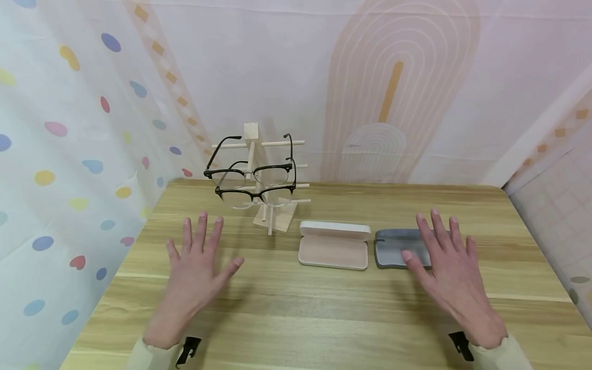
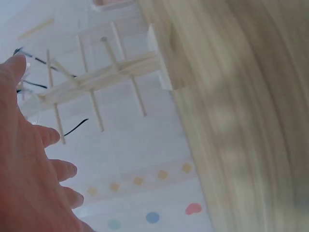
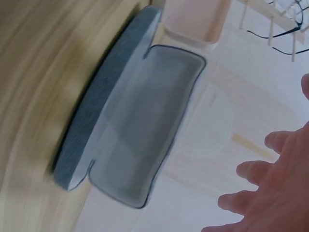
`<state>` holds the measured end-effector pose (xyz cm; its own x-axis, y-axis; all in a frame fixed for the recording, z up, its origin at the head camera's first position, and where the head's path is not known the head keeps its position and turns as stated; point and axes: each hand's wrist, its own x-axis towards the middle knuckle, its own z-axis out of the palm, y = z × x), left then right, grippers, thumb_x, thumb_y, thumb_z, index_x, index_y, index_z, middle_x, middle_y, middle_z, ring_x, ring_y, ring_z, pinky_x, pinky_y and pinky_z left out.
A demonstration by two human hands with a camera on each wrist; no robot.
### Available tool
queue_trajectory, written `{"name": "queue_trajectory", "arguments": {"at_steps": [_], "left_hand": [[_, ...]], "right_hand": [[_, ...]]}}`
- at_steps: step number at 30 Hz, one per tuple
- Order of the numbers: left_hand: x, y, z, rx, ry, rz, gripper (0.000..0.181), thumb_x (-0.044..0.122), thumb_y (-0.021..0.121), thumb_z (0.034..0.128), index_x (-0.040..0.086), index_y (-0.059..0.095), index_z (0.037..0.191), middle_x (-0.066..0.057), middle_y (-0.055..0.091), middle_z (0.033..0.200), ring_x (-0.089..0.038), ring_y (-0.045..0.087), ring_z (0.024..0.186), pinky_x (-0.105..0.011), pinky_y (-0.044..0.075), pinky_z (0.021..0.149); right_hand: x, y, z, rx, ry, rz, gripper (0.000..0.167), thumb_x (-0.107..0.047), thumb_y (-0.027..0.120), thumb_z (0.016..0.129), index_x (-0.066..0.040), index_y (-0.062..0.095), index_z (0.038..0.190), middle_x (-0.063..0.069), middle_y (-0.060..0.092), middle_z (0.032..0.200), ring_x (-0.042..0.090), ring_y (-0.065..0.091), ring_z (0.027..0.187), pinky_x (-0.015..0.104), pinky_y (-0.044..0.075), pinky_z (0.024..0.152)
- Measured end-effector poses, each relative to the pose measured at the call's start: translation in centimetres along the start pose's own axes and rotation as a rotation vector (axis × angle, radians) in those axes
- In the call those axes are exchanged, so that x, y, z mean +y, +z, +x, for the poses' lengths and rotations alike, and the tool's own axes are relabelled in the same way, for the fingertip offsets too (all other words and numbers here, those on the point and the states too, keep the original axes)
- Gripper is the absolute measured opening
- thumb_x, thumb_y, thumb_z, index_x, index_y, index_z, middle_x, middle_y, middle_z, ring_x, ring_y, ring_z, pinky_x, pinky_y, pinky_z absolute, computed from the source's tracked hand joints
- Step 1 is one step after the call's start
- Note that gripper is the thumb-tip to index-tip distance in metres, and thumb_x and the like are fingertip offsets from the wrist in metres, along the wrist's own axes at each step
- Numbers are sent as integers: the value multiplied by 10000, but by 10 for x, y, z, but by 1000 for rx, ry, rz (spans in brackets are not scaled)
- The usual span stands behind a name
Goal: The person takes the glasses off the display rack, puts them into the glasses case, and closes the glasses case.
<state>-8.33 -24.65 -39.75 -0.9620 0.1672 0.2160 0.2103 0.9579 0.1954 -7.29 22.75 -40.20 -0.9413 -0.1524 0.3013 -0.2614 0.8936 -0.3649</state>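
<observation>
My left hand (image 1: 194, 277) is spread above the left of the table, its fingers straight and holding nothing. Beyond it stands a wooden display rack (image 1: 251, 131) with pegs, bearing two pairs of dark-rimmed eyeglasses (image 1: 273, 167), one above the other. My right hand (image 1: 450, 272), also spread and holding nothing, hovers at the right and covers part of a grey glasses case (image 1: 393, 252). Just left of that lies a white glasses case (image 1: 333, 253) with a pink lining. Both cases have their lids up, and the right wrist view shows the grey case (image 3: 145, 125) with nothing inside.
The wood-grain table (image 1: 314, 329) ends at a back edge close to a patterned curtain (image 1: 277, 77). More curtain with coloured dots (image 1: 74, 205) hangs along the left side. A dark strap end (image 1: 188, 350) sticks out by the left sleeve, and another (image 1: 461, 345) by the right.
</observation>
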Motion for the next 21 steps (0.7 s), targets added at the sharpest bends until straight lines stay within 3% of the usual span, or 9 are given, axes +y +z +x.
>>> {"name": "queue_trajectory", "arguments": {"at_steps": [9, 14, 17, 21], "left_hand": [[-2, -14, -2, 139, 0, -56, 841, 607, 449, 1048, 49, 230, 1637, -219, 67, 1709, -556, 40, 1522, -846, -48, 1081], [-2, -20, -2, 218, -25, -94, 810, 609, 437, 1052, 25, 317, 1601, -259, 208, 1672, -565, 136, 1507, -858, -3, 1080], [-1, -24, -1, 275, -44, -129, 786, 598, 442, 1056, 13, 365, 1575, -285, 316, 1620, -568, 216, 1484, -850, 27, 1093], [0, -28, 1, 353, -38, -241, 704, 512, 489, 1070, -18, 429, 1529, -301, 423, 1546, -556, 311, 1445, -802, 134, 1123]], "right_hand": [[-18, -5, 9, 95, -48, 142, 706, -408, 511, 1063, -133, 243, 1656, 188, 226, 1689, 459, 140, 1551, 730, 129, 1179], [-29, -5, 17, 146, -66, 227, 673, -357, 514, 1060, -120, 278, 1644, 153, 249, 1687, 432, 176, 1551, 691, 151, 1200], [-35, -5, 20, 211, -99, 262, 643, -353, 529, 1048, -92, 361, 1611, 158, 326, 1658, 414, 251, 1534, 644, 195, 1211], [-43, -3, 26, 340, -166, 301, 586, -395, 536, 1039, -62, 510, 1521, 144, 460, 1586, 394, 398, 1466, 587, 309, 1181]]}}
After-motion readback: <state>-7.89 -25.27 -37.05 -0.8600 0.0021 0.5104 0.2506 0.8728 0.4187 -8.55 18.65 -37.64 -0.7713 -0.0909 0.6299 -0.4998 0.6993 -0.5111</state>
